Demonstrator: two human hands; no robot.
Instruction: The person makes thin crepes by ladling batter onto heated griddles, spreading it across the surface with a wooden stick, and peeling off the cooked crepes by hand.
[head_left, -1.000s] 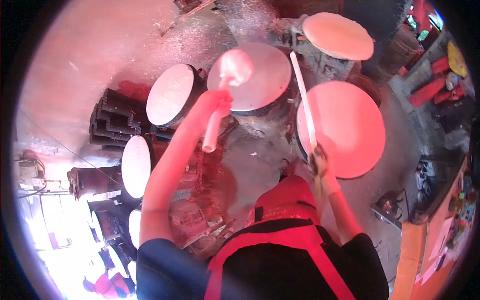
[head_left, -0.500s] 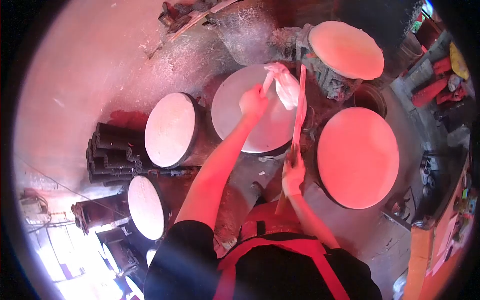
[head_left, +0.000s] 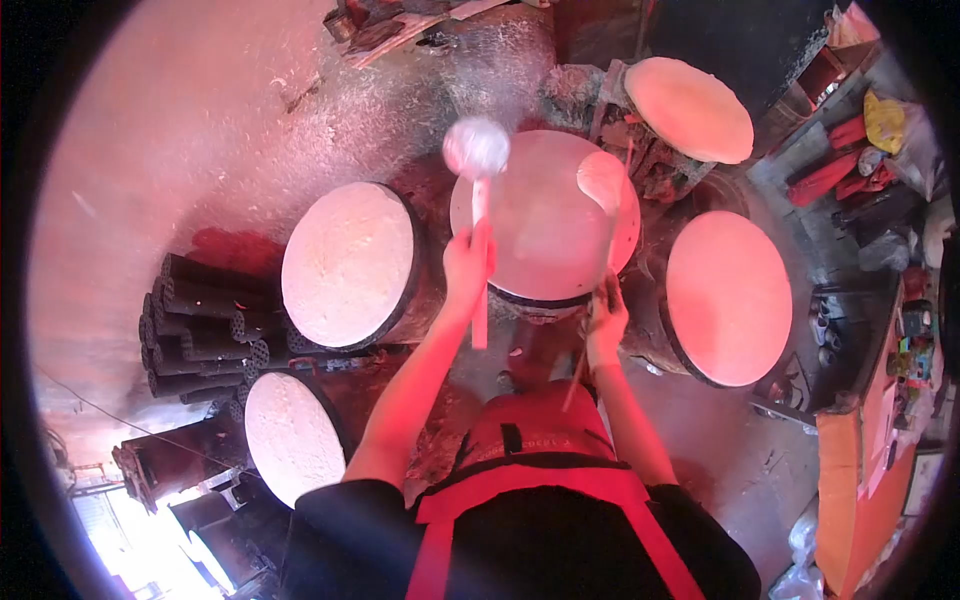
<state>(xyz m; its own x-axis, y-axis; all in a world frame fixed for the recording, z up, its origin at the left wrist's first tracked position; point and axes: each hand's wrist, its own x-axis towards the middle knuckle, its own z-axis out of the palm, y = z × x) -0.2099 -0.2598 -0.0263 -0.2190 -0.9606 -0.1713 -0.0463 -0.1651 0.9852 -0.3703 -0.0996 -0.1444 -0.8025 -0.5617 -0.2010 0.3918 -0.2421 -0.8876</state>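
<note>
My left hand point(head_left: 466, 265) is closed round the pale handle of a ladle point(head_left: 478, 148). Its round, whitish bowl is blurred and hangs over the left rim of a round griddle point(head_left: 530, 220). A pale puddle of batter point(head_left: 602, 178) lies on the griddle's right side. In my right hand point(head_left: 606, 318) is a long, thin wooden scraper point(head_left: 613, 235), seen nearly edge-on. Its far part reaches over the griddle beside the batter, and its near end points back towards my apron. Whether the scraper touches the batter, I cannot tell.
More griddles covered with pale pancakes stand around: two at left point(head_left: 348, 265) point(head_left: 290, 438), one at right point(head_left: 730, 298), one at back right point(head_left: 690, 108). Honeycomb coal briquettes point(head_left: 205, 325) are stacked at left. An orange-sided counter point(head_left: 838, 500) stands at right.
My left hand has drawn the ladle back and left, bowl now upright; white stuff hung from it before. Batter now shows on the griddle. The scraper has turned from its broad face to its edge.
</note>
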